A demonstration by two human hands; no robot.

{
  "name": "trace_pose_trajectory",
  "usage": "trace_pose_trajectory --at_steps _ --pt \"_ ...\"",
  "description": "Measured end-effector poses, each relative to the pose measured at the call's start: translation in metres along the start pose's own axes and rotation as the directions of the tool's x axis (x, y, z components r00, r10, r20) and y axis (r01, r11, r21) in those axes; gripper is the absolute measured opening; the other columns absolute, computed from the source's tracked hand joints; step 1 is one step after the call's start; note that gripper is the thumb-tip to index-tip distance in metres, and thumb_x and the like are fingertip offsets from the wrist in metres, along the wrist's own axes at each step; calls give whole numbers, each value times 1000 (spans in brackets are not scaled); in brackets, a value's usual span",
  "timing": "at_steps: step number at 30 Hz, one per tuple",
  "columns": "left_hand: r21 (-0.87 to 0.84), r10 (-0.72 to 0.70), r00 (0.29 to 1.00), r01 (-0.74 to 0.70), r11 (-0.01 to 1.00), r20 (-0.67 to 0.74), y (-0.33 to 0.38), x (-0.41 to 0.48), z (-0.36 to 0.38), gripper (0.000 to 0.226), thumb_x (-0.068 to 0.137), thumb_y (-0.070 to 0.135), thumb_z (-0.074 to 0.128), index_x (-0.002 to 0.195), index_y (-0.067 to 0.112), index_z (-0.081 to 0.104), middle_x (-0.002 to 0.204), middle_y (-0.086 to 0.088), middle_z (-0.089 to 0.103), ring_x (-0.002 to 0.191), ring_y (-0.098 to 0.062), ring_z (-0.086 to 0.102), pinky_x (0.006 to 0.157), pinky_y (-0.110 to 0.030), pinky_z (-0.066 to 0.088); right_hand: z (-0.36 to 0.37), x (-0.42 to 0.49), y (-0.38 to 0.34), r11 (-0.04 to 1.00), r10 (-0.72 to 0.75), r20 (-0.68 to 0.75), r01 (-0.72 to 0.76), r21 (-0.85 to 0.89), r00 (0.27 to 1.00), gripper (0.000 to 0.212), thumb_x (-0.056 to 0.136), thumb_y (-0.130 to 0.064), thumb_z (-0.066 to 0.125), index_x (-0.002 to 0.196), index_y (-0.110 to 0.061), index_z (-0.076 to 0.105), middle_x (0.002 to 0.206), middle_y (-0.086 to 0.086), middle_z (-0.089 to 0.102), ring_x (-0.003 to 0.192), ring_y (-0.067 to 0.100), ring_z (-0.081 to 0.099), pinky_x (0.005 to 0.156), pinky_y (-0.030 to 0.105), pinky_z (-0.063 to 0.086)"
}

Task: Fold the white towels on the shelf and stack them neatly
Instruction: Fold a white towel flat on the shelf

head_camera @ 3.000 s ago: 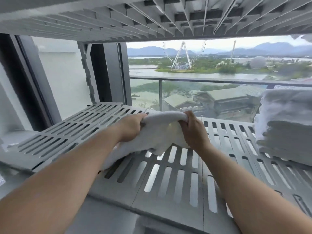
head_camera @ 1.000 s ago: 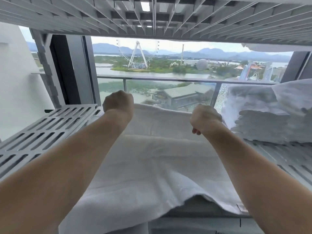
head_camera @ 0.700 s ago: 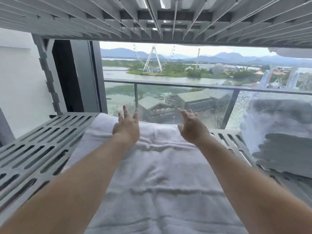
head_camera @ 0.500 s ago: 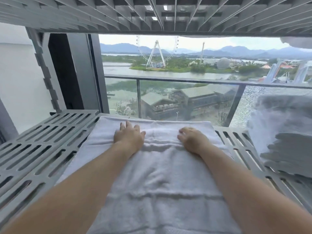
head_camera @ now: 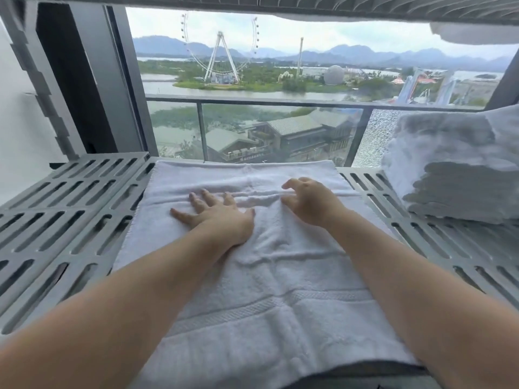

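A white towel lies spread out on the middle of a grey slatted shelf. Its far edge lies straight near the back of the shelf, and shallow creases run across it. Both forearms reach over the towel. The left grip lies palm down on the cloth with its fingers straight and fanned apart, pressing on it and holding nothing. The right grip rests just beside it on the same towel with its fingers loosely bent and the tips raised a little above a crease. It has hold of nothing that can be seen. To the right, apart from the spread towel, a stack of folded towels sits on the same shelf. Behind the shelf are a window, a glass railing and a Ferris wheel far off.
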State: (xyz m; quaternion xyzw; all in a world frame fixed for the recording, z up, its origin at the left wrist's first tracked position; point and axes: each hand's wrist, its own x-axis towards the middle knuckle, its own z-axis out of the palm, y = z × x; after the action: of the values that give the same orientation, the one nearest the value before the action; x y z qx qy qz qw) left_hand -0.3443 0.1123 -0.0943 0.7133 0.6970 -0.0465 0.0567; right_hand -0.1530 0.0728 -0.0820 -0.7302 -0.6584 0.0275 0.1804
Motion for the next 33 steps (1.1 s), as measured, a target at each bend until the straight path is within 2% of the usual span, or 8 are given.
trace_pose_trajectory --at_steps 7,10,12,14,17,20,29,33 --pt "-25 264 964 -264 964 -15 -20 42 0 84 84 83 8 157 41 0 167 -6 -15 152 -34 -16 110 -71 -16 2 -53 -22 998 68 52 -67 -18 996 54 97 -46 53 146 -24 46 151 6 45 140 25 39 115 39 33" --pt "-10 349 934 -350 937 -77 -26 44 -6 75 93 74 8 159 37 13 168 -5 6 154 -30 3 119 -62 5 -3 -71 -27 994 100 100 -95 -51 990 53 98 -47 50 144 -23 46 150 8 47 138 26 40 112 38 33" --pt "35 380 896 -383 923 -228 -29 34 -9 69 98 66 9 149 29 36 153 -11 44 139 -33 41 102 -52 40 -3 -83 -27 990 132 136 -123 -71 982 51 98 -48 47 141 -20 49 146 10 49 135 28 43 112 39 34" --pt "45 402 855 -411 911 -329 -30 16 -10 61 101 60 13 136 23 46 131 -12 62 117 -33 58 76 -41 44 -2 -94 -26 990 136 143 -130 -52 980 53 99 -49 44 142 -18 49 150 10 46 140 27 38 115 40 30" --pt "-30 425 855 -453 891 -297 -32 -10 -6 55 104 54 18 142 27 47 144 -6 54 129 -30 52 89 -43 43 -2 -106 -25 992 97 136 -85 -94 986 56 102 -49 38 149 -19 41 158 10 36 147 27 29 120 41 22" --pt "-74 426 860 -462 884 -279 -41 -36 -3 55 105 52 19 138 22 51 143 -7 54 130 -29 50 94 -42 41 -3 -115 -29 990 104 110 -92 -111 989 52 103 -46 38 146 -17 44 153 11 42 142 28 36 117 42 28" --pt "-45 465 794 -521 853 -392 -89 -121 18 40 105 47 32 118 27 64 116 -2 67 105 -26 61 79 -40 50 -12 -194 -54 989 49 -129 -67 -134 990 35 96 -32 52 125 -14 59 117 11 63 107 31 60 91 43 52" --pt "-33 523 784 -565 825 -335 -111 -158 22 38 104 48 36 122 29 64 128 -3 65 115 -28 60 93 -46 50 -3 -221 -65 998 37 -47 -39 -42 998 44 99 -45 42 130 -18 57 134 13 57 126 32 50 104 43 41"
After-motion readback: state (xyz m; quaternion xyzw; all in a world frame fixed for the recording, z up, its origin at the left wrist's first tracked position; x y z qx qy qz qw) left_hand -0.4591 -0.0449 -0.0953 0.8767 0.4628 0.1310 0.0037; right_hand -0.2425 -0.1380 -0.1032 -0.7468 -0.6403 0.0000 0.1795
